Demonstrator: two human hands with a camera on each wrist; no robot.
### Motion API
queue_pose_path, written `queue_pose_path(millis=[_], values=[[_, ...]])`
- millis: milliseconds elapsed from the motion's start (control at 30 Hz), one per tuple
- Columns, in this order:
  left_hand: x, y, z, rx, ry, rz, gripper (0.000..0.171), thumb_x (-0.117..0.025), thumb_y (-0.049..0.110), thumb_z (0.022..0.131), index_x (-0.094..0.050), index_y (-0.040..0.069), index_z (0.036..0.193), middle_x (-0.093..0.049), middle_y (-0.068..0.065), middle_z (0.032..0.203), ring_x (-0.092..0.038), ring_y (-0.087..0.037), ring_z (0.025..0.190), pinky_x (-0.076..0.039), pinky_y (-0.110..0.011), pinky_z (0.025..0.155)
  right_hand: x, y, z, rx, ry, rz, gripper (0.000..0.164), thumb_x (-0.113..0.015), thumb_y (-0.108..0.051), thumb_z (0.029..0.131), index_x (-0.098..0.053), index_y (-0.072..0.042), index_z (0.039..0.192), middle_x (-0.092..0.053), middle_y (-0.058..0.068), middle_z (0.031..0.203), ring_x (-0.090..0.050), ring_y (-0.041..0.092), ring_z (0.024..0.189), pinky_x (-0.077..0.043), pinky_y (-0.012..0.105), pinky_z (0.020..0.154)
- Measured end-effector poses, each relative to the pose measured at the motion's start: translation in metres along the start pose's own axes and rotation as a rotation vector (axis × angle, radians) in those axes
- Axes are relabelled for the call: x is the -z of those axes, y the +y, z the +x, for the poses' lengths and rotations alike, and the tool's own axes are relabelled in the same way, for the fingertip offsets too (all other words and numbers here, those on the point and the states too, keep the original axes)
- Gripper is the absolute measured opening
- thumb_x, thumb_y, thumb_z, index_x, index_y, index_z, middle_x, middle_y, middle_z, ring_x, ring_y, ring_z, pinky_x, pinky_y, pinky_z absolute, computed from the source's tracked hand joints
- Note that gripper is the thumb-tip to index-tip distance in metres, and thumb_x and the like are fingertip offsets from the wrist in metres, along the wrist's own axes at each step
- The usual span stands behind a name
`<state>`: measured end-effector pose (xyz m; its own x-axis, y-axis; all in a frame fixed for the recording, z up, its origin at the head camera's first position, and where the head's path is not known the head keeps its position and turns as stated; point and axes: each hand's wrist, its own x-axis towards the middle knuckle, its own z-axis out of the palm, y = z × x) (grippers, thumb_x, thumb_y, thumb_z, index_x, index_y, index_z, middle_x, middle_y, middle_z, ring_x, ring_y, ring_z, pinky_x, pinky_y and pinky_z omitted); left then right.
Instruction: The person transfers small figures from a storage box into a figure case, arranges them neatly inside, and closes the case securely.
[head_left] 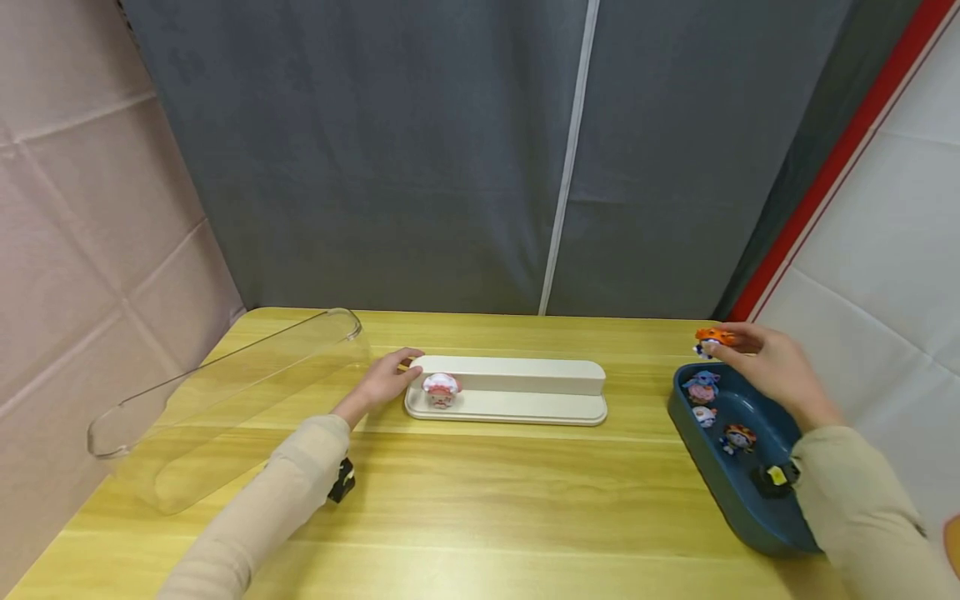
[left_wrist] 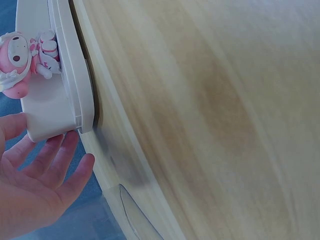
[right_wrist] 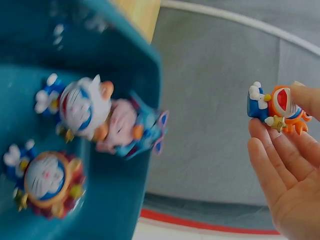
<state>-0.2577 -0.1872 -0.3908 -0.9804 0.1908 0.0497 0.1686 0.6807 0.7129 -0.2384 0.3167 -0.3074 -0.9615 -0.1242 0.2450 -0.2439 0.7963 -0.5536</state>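
My left hand [head_left: 387,377] touches the left end of a long white stepped display base [head_left: 525,405], its fingers lightly bent along that end. On the base's lower step, near this hand, stands a pink-and-white figurine [head_left: 441,390]. Over the far rim of a blue bin [head_left: 693,458], my right hand [head_left: 776,371] pinches a small figurine [right_wrist: 285,107] with an orange headpiece, blue body and gold star between thumb and fingers. Inside the bin lie a blue-and-pink figurine [right_wrist: 132,127], a white-hooded one [right_wrist: 82,105] and a lion-maned one [right_wrist: 47,180].
A clear plastic cover [head_left: 240,408] lies at the left of the wooden table [head_left: 510,500]. Grey curtain [head_left: 375,167] hangs behind the table, and a white wall panel [head_left: 885,275] with a red edge stands at the right.
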Motion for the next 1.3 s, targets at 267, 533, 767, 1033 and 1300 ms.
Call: queue_pose_path(millis=[267,533,767,1033,1300], values=[[0.000,0.001,0.000,-0.004,-0.002,0.001,0.034,-0.048,0.015,0.092,-0.048,0.001,0.122,-0.050,-0.022,0.112,-0.052,-0.033,0.097,-0.043,-0.041,0.083,-0.016,-0.002,0.007,0.055,-0.022,0.059,0.047,-0.058,-0.036,0.085,-0.052,-0.006,0.120,-0.058,0.014,0.098,-0.053,0.024,0.086,-0.045,0.038,0.061],[-0.002,0.000,0.001,-0.010,-0.005,0.005,0.033,-0.048,0.015,0.092,-0.049,0.001,0.122,-0.051,-0.022,0.111,-0.053,-0.033,0.096,-0.043,-0.041,0.082,-0.028,-0.038,-0.002,0.082,-0.025,0.059,0.049,-0.057,-0.036,0.085,-0.052,0.000,0.119,-0.058,0.018,0.100,-0.054,0.030,0.087,-0.048,0.032,0.062],[-0.002,0.000,0.001,-0.024,-0.001,0.010,0.033,-0.049,0.015,0.092,-0.049,0.000,0.121,-0.051,-0.022,0.111,-0.053,-0.033,0.096,-0.044,-0.041,0.081,-0.044,-0.049,-0.004,0.071,-0.080,0.091,0.050,-0.056,-0.036,0.086,-0.050,0.000,0.120,-0.057,0.016,0.103,-0.054,0.027,0.091,-0.048,0.031,0.066],[-0.001,0.001,0.000,-0.025,0.012,0.005,0.032,-0.049,0.013,0.091,-0.050,0.000,0.120,-0.051,-0.022,0.110,-0.053,-0.033,0.096,-0.044,-0.041,0.082,-0.068,-0.056,-0.005,0.112,-0.102,0.163,0.047,-0.059,-0.033,0.084,-0.053,-0.002,0.119,-0.058,0.013,0.101,-0.055,0.025,0.088,-0.049,0.032,0.067],[-0.002,0.001,0.000,-0.006,0.005,0.012,0.033,-0.049,0.014,0.091,-0.050,0.001,0.121,-0.051,-0.022,0.112,-0.053,-0.033,0.096,-0.043,-0.041,0.083,-0.090,-0.065,-0.005,0.133,-0.131,0.210,0.046,-0.062,-0.032,0.082,-0.055,-0.004,0.118,-0.060,0.010,0.100,-0.056,0.022,0.087,-0.049,0.034,0.069]])
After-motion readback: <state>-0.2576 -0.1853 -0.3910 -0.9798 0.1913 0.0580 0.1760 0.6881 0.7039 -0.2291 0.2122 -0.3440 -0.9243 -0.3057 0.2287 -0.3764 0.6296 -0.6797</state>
